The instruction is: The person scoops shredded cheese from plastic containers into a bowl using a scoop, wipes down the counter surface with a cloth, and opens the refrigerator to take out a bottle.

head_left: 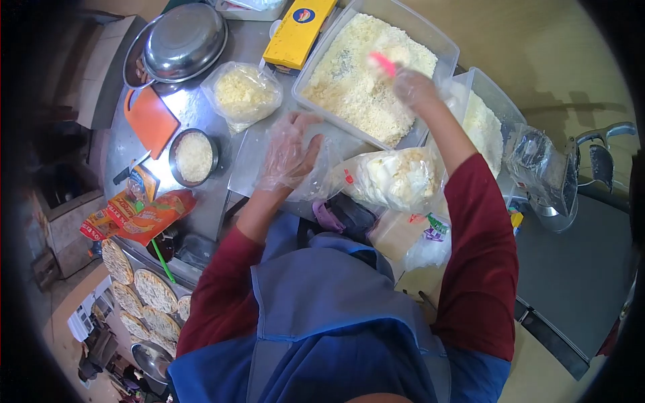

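My right hand (414, 88), in a clear plastic glove, grips a pink-handled tool (383, 65) whose far end is blurred. It is over a large clear plastic tub (314, 115) of crumbly, pale grated cheese (356, 87). My left hand (292, 151), gloved too, hovers over the work surface with fingers apart and nothing in them. Beside it lies the mouth of a clear bag (396, 178) filled with white and pale yellow chunks. Another bag of grated cheese (242, 94) sits beyond my left hand.
A black bowl of white shreds (194, 158), an orange cutting board (150, 121) and a lidded metal pan (185, 43) stand left. A yellow box (299, 33) lies at the back. Several flat round breads (154, 290) are lower left. A second tub (514, 114) stands right.
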A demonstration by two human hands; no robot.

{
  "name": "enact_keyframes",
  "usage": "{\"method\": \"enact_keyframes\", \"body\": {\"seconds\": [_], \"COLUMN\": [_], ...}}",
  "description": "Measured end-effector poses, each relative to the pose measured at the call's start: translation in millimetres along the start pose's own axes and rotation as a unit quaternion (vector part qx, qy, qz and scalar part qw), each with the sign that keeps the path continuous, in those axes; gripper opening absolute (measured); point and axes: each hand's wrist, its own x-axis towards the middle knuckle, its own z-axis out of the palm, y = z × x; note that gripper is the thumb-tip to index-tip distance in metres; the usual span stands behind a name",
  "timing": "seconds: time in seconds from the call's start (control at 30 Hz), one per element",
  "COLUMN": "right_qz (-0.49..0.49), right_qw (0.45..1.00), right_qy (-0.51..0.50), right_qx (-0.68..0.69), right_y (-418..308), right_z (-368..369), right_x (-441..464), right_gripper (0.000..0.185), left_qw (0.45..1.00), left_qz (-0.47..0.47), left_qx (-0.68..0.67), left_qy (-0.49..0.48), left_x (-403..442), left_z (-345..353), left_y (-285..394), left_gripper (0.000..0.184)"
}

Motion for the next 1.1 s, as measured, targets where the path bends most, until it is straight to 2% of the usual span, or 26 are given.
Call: {"method": "enact_keyframes", "body": {"seconds": [0.03,0.07,0.1,0.13,0.17,0.2,0.23,0.3,0.33,0.4,0.43,0.47,0.53,0.57,0.63,0.67,0.73,0.77,0.8,0.87,0.9,0.93,1.0,1.03,1.1], "right_qz": [0.0,-0.097,-0.195,-0.197,-0.114,-0.029,-0.032,-0.004,-0.005,-0.102,-0.118,-0.121,-0.049,-0.048,-0.075,-0.078,-0.002,-0.077,-0.079,0.002,-0.086,-0.087,-0.034,-0.033,-0.074], "right_qw": [1.0,0.994,0.977,0.976,0.993,0.99,0.99,0.983,0.983,0.956,0.976,0.975,0.996,0.995,0.997,0.996,0.997,0.995,0.995,0.995,0.994,0.994,0.989,0.989,0.99], "right_qy": [0.0,-0.023,-0.045,-0.047,0.028,0.103,0.103,0.138,0.137,0.017,0.101,0.101,-0.037,-0.039,0.031,0.03,-0.028,0.04,0.039,0.074,0.053,0.049,-0.117,-0.117,0.001], "right_qx": [-0.004,-0.042,-0.079,-0.081,0.006,0.094,0.094,-0.12,-0.118,-0.275,-0.151,-0.154,-0.072,-0.073,-0.004,-0.006,-0.067,-0.043,-0.044,-0.061,-0.044,-0.048,-0.088,-0.089,-0.12], "right_y": [0,-1,-2,4,19,32,43,56,57,55,62,51,18,25,50,51,54,94,83,45,42,23,-19,-13,15], "right_z": [-1,-1,-1,-4,-7,-11,-11,-8,2,29,48,38,1,-7,-22,-30,-46,9,16,33,27,10,-20,-21,-22], "right_x": [-14,-26,-31,-23,-11,0,9,23,30,41,33,22,2,7,29,40,67,110,112,96,66,37,1,1,3], "right_gripper": [0.032,0.032,0.032,0.032,0.031,0.031,0.031,0.031,0.031,0.034,0.035,0.035,0.035,0.035,0.036,0.036,0.036,0.034,0.034,0.033,0.03,0.03,0.029,0.029,0.03], "left_qw": [0.996,0.996,0.989,0.975,0.976,0.973,0.961,0.965,0.969,0.967,0.963,0.964,0.966,0.967,0.972,0.973,0.972,0.973,0.973,0.974,0.974,0.974,0.973,0.972,0.973], "left_qz": [0.06,0.06,0.132,0.203,0.2,0.19,0.178,0.186,0.195,0.183,0.173,0.17,0.17,0.17,0.16,0.157,0.163,0.161,0.166,0.167,0.164,0.162,0.159,0.156,0.162], "left_qx": [0.027,0.025,0.042,0.059,0.057,0.127,0.197,0.176,0.15,0.176,0.203,0.201,0.191,0.189,0.171,0.171,0.168,0.168,0.162,0.151,0.155,0.159,0.165,0.177,0.166], "left_qy": [0.056,0.057,0.059,0.061,0.061,-0.01,-0.081,-0.051,-0.025,-0.028,-0.03,-0.027,-0.019,-0.02,-0.015,-0.013,-0.004,-0.003,0.002,0.006,-0.004,-0.012,-0.014,-0.017,-0.012], "left_x": [9,21,34,43,46,47,48,47,46,46,46,43,34,34,33,32,32,32,31,31,32,32,31,31,33], "left_z": [3,5,8,10,16,24,31,38,42,45,46,48,54,55,56,58,60,61,61,62,62,63,63,63,63], "left_y": [3,4,3,0,-4,-11,-18,-25,-28,-24,-23,-23,-22,-20,-18,-19,-23,-25,-26,-28,-28,-28,-27,-27,-29], "left_gripper": [0.031,0.031,0.029,0.026,0.026,0.023,0.021,0.02,0.019,0.019,0.02,0.02,0.021,0.021,0.021,0.021,0.021,0.021,0.021,0.021,0.02,0.019,0.019,0.019,0.019]}}
